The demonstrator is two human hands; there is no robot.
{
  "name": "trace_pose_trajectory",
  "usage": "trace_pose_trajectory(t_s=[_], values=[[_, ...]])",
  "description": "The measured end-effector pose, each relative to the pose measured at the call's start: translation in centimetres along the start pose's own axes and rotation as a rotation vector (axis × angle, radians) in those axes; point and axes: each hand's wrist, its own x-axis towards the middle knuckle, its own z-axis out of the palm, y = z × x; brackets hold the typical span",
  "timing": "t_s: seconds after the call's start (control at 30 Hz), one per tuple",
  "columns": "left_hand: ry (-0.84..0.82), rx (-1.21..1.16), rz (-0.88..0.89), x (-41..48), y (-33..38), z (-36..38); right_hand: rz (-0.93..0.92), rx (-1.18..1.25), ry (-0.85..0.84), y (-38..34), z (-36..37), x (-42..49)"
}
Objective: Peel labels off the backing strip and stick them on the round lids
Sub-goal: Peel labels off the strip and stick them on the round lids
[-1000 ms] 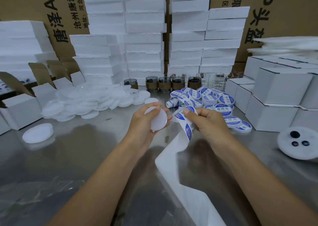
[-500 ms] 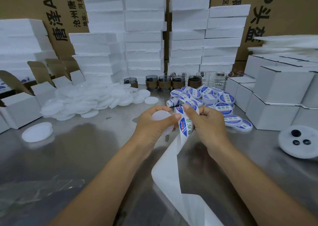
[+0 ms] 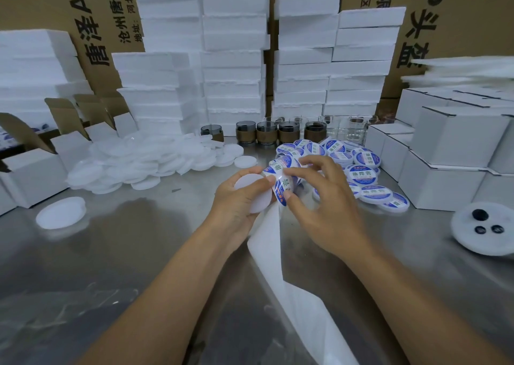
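Over the middle of the steel table (image 3: 116, 253) the person's two hands meet, close together. The left hand (image 3: 236, 211) grips a blank lid (image 3: 251, 195), fingers curled round its rim from below and the thumb lying across its right edge, so the flat white face tilts up towards the right hand. The right hand (image 3: 325, 206) pinches a label (image 3: 282, 183) between forefinger and thumb; the other fingers are spread loosely above it.

What matters now is how the label lies to the lid. The label sits just right of the lid, touching or very near its right rim, and stands roughly on edge. From there the backing strip (image 3: 275, 256) falls away towards the near side and trails off the bottom of the view. So the strip's long axis runs far to near, while the lid's face lies to the left of it. I judge that the label must come leftwards off the strip and be laid flat on that face; whether its edge is already free I cannot tell.

Far right of the hands lies a heap of labelled lids (image 3: 361, 175); far left, a pile of plain lids (image 3: 139, 161).
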Motion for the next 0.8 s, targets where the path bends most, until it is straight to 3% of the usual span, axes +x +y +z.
trace_pose_trajectory(t_s=[0.27,0.5,0.8], values=[[-0.081,0.007,-0.047,0.25,-0.1,-0.37,-0.082,-0.063,-0.061,-0.08,-0.45,0.14],[-0.047,0.056,-0.052,0.43,-0.25,-0.34,-0.089,-0.138,-0.067,-0.22,-0.71,0.16],[-0.029,0.113,-0.052,0.78,-0.67,-0.51,-0.012,-0.151,-0.029,-0.46,-0.72,0.09]])
